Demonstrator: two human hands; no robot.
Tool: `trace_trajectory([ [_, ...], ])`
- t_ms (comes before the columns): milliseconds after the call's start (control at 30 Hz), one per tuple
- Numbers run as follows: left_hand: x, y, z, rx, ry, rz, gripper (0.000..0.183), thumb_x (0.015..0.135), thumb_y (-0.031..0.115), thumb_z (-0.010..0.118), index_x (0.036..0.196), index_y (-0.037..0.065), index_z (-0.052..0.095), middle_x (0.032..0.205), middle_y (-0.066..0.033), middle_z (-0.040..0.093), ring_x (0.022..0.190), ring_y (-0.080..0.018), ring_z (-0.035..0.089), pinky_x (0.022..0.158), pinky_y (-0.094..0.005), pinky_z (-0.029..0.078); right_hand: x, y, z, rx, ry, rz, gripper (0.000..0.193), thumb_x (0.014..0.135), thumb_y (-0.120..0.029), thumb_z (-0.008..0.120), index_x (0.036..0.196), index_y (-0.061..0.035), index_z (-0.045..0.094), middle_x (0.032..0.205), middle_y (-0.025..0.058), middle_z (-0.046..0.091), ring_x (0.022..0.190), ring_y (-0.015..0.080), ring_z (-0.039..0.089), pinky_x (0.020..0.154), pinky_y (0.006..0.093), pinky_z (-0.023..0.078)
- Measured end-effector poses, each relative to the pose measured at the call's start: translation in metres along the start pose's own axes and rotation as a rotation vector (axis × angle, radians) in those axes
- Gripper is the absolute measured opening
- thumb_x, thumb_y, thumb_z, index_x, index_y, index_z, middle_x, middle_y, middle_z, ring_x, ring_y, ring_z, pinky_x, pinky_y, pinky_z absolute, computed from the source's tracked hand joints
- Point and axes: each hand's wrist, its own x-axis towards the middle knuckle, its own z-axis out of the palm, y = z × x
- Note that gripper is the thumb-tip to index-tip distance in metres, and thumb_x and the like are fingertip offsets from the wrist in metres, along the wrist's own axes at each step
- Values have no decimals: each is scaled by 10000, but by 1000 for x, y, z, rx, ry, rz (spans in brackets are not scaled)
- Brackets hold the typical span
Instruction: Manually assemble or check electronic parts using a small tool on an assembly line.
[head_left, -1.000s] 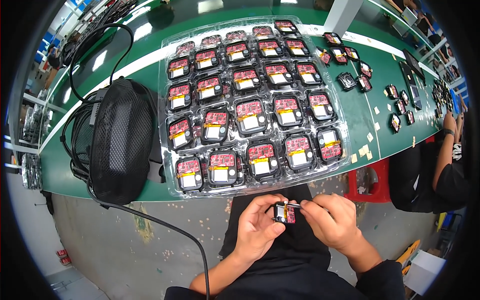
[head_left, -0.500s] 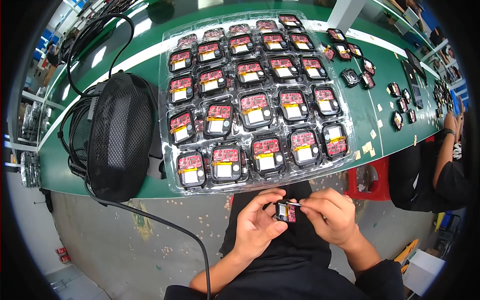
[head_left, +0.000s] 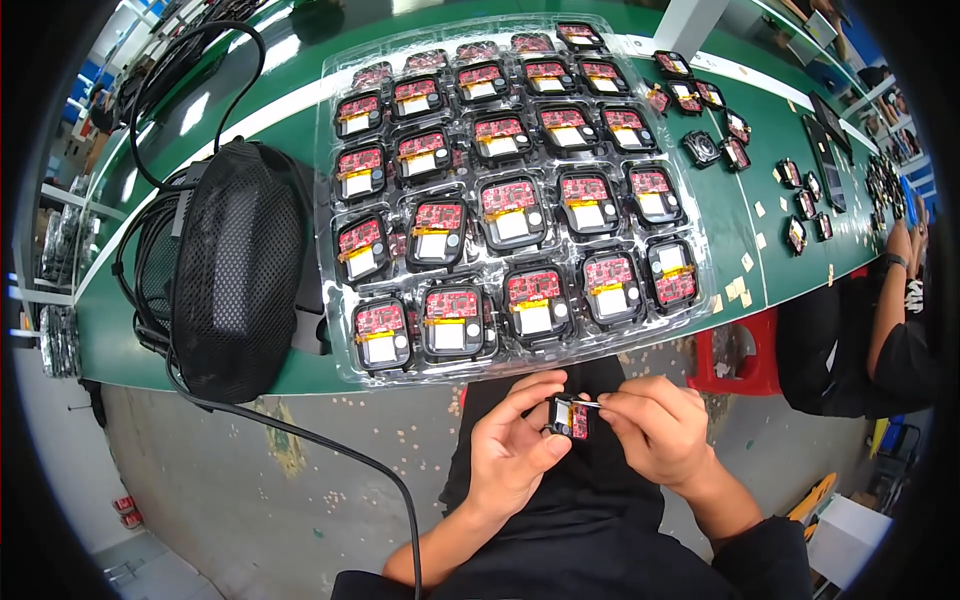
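Low in the frame's centre, just below the table [head_left: 250, 110] edge, we hold one small module [head_left: 572, 417] between both hands. Our left hand [head_left: 512, 448] has thumb and fingers clamped around its black case; our right hand [head_left: 655, 432] pinches something thin at its top edge, too small to identify. To do this well, we judge the left grip should stay steady while the right works gently, keeping the red board facing us. The tray [head_left: 335, 300] of matching modules lies just above.
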Motion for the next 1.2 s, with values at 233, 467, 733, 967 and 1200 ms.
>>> trace_trajectory([
  [233,3,0,-4,-36,-84,13,495,875,-72,733,1339,-57,560,1464,-178,447,1287,-293,584,1037,-361,519,-2,-2,1,-31,-5,8,218,747,-29,822,942,-55,727,832,49,662,581,186,635,465,318,482],
  [467,0,-1,-3,-35,-43,10,488,873,-77,737,1329,-57,565,1477,-185,458,1272,-270,589,1023,-344,520,-2,-6,6,-86,27,-9,209,747,-24,816,934,-42,725,839,56,663,601,188,641,483,309,495],
  [733,-3,-4,-2,37,-15,42,499,858,-91,747,1322,-62,565,1438,-188,485,1288,-291,576,1069,-387,506,-4,-5,4,-192,-19,-73,257,722,12,813,953,-42,714,851,62,663,609,203,640,497,301,460],
  [967,0,-4,1,350,-37,342,510,776,-23,841,1224,-57,599,1345,-225,533,1243,-342,603,1045,-441,521,1,-16,-20,170,-124,169,212,801,-67,816,983,-37,711,907,77,662,601,152,622,488,282,495],
  [1200,4,10,15,1051,-155,883,445,712,147,932,1066,23,694,1087,-154,666,974,-322,716,785,-375,628,9,-38,-18,270,-115,145,353,769,-166,861,1035,-21,681,991,108,701,727,222,707,580,298,573],
])
